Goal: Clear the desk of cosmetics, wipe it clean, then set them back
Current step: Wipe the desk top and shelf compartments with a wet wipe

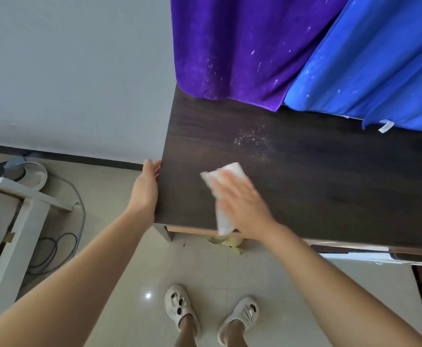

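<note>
The dark wooden desk [330, 176] fills the right half of the view, and no cosmetics show on it. My right hand [242, 204] lies flat on a white wipe [223, 219], pressing it onto the desk near the front left corner; the hand is blurred. A patch of pale specks [253, 141] marks the wood just beyond the wipe. My left hand [146, 189] rests against the desk's left edge, fingers extended along it, holding nothing else.
A purple towel [242, 46] and a blue towel [370, 63] hang over the desk's back edge. To the left stand a pale wooden frame [22, 221], cables [54, 249] and a round fan base [27, 171] on the tiled floor. My feet in white sandals [179, 306] are below.
</note>
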Demonstrator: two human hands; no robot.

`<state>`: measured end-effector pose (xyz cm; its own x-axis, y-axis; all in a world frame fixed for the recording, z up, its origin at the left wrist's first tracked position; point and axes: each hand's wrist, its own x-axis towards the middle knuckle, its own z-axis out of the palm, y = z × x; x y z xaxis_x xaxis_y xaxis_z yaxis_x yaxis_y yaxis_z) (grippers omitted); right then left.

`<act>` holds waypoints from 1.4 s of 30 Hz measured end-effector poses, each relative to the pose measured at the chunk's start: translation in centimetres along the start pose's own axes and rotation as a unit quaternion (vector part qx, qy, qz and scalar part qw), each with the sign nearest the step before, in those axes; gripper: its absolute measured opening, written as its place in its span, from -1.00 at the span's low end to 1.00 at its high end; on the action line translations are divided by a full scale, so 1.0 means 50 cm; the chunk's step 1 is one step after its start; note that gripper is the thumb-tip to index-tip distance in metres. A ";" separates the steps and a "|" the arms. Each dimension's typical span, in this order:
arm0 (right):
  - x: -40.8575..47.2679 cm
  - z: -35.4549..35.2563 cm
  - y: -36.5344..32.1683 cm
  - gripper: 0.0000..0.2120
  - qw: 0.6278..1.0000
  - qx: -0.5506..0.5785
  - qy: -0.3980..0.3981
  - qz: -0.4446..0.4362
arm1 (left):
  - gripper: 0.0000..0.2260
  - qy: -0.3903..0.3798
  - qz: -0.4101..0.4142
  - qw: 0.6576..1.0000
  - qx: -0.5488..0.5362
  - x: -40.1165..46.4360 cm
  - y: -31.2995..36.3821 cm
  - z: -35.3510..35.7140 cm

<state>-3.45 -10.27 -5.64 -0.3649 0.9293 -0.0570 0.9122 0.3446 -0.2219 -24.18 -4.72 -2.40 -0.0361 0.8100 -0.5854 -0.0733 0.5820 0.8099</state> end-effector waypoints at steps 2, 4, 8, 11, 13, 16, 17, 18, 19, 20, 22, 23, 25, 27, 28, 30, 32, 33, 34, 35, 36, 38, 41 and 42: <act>-0.077 -0.014 0.128 -0.50 0.983 -0.026 0.057 0.172 | -0.63 0.046 0.005 0.998 0.044 0.005 0.012 0.021; -0.155 -0.039 0.225 -0.42 0.913 -0.003 0.082 0.400 | -0.65 0.106 0.034 0.983 0.144 0.011 0.006 0.046; -0.133 -0.051 0.244 -0.49 0.769 0.030 0.107 0.629 | -0.61 0.168 0.100 0.906 0.376 0.017 -0.020 0.076; 0.003 -0.032 0.172 -0.46 0.829 0.000 0.117 0.547 | -0.60 0.173 0.101 0.896 0.397 0.023 -0.023 0.082; 0.096 -0.015 0.097 -0.45 0.894 -0.006 0.090 0.438 | -0.60 0.178 0.105 0.885 0.416 0.027 -0.024 0.085; 0.175 -0.001 -0.003 -0.48 0.965 0.019 0.017 0.262 | -0.62 0.182 0.100 0.877 0.433 0.027 -0.024 0.088; 0.178 -0.005 -0.017 -0.49 0.983 0.014 0.003 0.185 | -0.62 0.184 0.099 0.875 0.436 0.026 -0.024 0.088; 0.166 -0.011 -0.007 -0.50 0.994 0.011 -0.006 0.107 | -0.63 0.186 0.100 0.874 0.438 0.026 -0.023 0.089; 0.147 -0.023 0.016 -0.51 0.999 0.014 -0.011 0.047 | -0.63 0.188 0.101 0.872 0.441 0.026 -0.023 0.089; 0.121 -0.030 0.054 -0.50 1.000 0.020 -0.005 0.019 | -0.63 0.191 0.101 0.869 0.446 0.028 -0.023 0.089; 0.051 -0.034 0.157 -0.52 0.997 -0.030 0.025 0.074 | -0.62 0.193 0.098 0.866 0.451 0.029 -0.022 0.090; 0.012 -0.038 0.213 -0.53 0.984 -0.055 0.052 0.159 | -0.62 0.194 0.097 0.865 0.452 0.030 -0.023 0.090; -0.050 -0.056 0.307 -0.50 0.915 -0.018 0.099 0.391 | -0.63 0.198 0.101 0.861 0.456 0.033 -0.026 0.091; -0.045 -0.076 0.348 -0.51 0.818 0.029 0.094 0.567 | -0.63 0.203 0.104 0.856 0.463 0.035 -0.028 0.093; -0.013 -0.081 0.341 -0.50 0.788 0.046 0.090 0.608 | -0.63 0.205 0.103 0.854 0.467 0.036 -0.028 0.094; 0.084 -0.072 0.291 -0.48 0.803 0.046 0.086 0.588 | -0.63 0.207 0.102 0.851 0.471 0.037 -0.029 0.095; 0.189 -0.041 0.203 -0.48 0.887 0.025 0.099 0.450 | -0.63 0.211 0.103 0.849 0.473 0.037 -0.030 0.095; 0.231 -0.026 0.146 -0.47 0.930 0.009 0.086 0.358 | -0.63 0.212 0.102 0.849 0.473 0.038 -0.030 0.095; 0.262 -0.013 0.086 -0.46 0.965 -0.002 0.059 0.256 | -0.63 0.212 0.100 0.848 0.475 0.037 -0.030 0.095; 0.277 -0.006 0.035 -0.46 0.989 -0.004 0.028 0.145 | -0.63 0.210 0.100 0.848 0.476 0.036 -0.031 0.094; 0.281 -0.003 0.005 -0.47 0.999 -0.006 0.000 0.047 | -0.62 0.208 0.102 0.848 0.477 0.036 -0.032 0.094; 0.267 -0.017 0.021 -0.50 0.998 -0.007 -0.023 -0.065 | -0.62 0.209 0.103 0.849 0.475 0.037 -0.032 0.095; 0.180 -0.042 0.166 -0.50 0.999 -0.029 0.010 0.026 | -0.63 0.216 0.103 0.847 0.474 0.037 -0.032 0.095; 0.137 -0.051 0.229 -0.49 0.992 -0.034 0.038 0.120 | -0.63 0.215 0.105 0.847 0.475 0.037 -0.032 0.095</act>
<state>5.00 0.37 -6.11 -0.1239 0.9920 -0.0263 0.9824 0.1188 -0.1440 -19.41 -3.82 -4.61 -0.3238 0.9206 -0.2183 0.8076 0.3891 0.4431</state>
